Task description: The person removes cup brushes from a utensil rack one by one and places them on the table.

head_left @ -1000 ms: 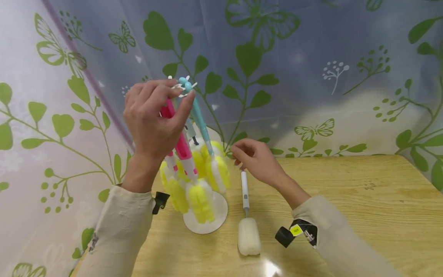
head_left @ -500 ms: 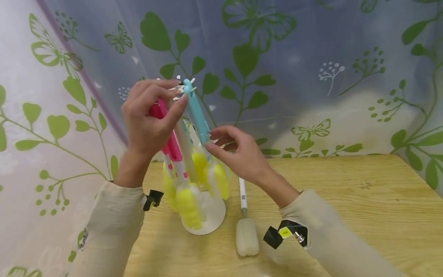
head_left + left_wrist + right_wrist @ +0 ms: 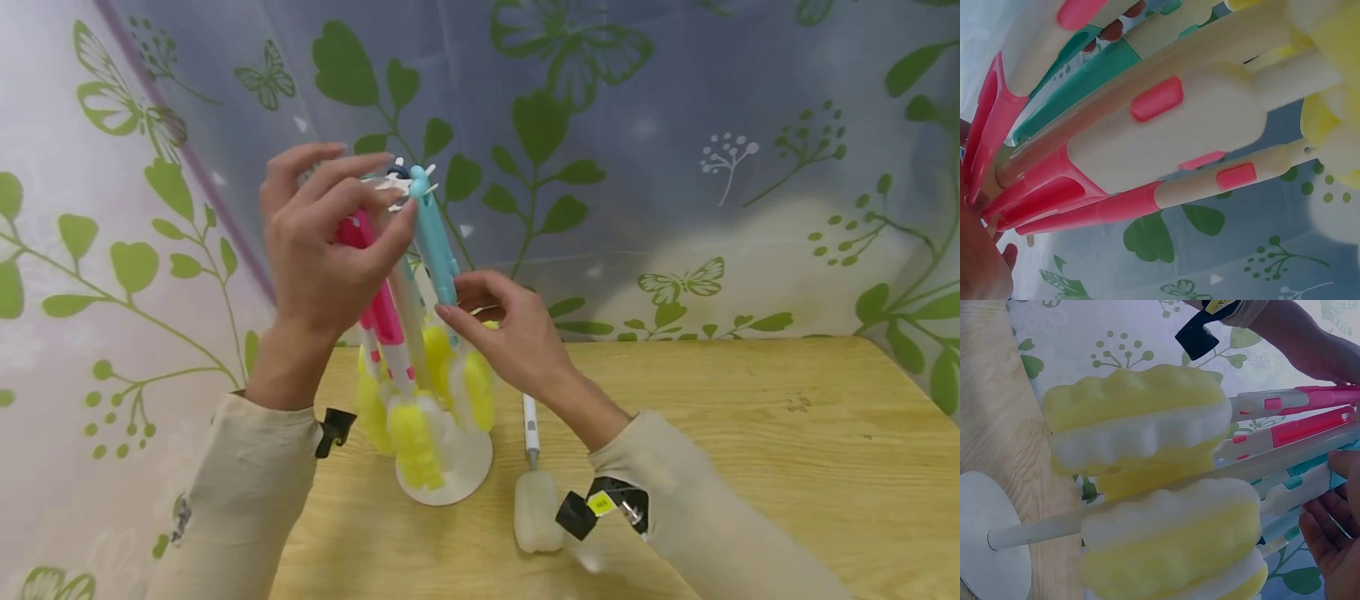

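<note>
A person in beige sleeves [image 3: 240, 492] works with both bare hands at a white upright stand [image 3: 470, 468] with a round base, set on a table with a light wood-grain top [image 3: 735, 450]. The left hand [image 3: 326, 237] is raised to the stand's pronged top, thumb and forefinger nearly together and pinching it, the other fingers bent and spread. The right hand [image 3: 517, 337] pinches the lower part of a light-blue plastic brush handle [image 3: 432, 242] between thumb and curled fingers; the handle's rounded tip sits up among the prongs, near the left thumb.

Around the stand's pole, pink-and-white plastic handles [image 3: 388, 321] hang beneath the left hand, and a green plastic handle [image 3: 1072, 103] shows behind them in the left wrist view. Ridged yellow-and-white sponge heads [image 3: 1141, 425] cluster below, above the round base.

Just beside the base, a brush with a cream sponge head and slim white handle [image 3: 537, 512] lies flat on the table, its far end hidden by the right hand. Behind stands a blue-and-white cloth backdrop [image 3: 675, 75] printed with green leaves and butterflies.
</note>
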`<state>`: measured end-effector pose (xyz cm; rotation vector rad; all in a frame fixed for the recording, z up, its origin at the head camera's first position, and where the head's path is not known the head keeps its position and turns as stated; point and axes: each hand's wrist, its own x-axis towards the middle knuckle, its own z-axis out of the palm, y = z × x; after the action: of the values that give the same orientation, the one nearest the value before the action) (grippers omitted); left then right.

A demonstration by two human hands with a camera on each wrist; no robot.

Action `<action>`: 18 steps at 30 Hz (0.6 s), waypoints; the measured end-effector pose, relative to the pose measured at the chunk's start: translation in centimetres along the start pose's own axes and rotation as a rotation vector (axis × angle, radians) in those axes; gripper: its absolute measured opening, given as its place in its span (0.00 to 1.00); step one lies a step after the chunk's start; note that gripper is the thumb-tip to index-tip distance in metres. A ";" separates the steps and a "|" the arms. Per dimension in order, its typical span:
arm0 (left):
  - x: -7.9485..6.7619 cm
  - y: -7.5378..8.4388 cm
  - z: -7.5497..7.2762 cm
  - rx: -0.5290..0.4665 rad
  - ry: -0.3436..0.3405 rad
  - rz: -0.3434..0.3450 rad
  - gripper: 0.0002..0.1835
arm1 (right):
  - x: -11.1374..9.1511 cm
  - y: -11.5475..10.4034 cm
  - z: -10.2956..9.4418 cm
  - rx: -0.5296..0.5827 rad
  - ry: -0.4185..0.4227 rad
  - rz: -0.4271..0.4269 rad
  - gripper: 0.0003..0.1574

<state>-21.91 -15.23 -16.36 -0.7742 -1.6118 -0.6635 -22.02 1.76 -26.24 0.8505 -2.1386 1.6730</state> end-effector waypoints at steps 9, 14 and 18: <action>-0.1 1.2 -0.2 0.219 -0.043 -0.018 0.14 | 0.0 0.0 0.0 0.008 0.005 0.016 0.20; -0.2 1.9 0.4 0.344 -0.021 -0.012 0.13 | -0.1 0.0 -0.1 0.005 0.001 0.022 0.20; -0.3 2.1 1.0 0.392 0.008 -0.012 0.11 | -0.2 0.0 -0.1 0.002 0.003 0.029 0.21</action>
<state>-20.85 -13.24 -16.84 -0.4730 -1.6713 -0.3408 -21.89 1.89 -26.28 0.8203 -2.1573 1.6901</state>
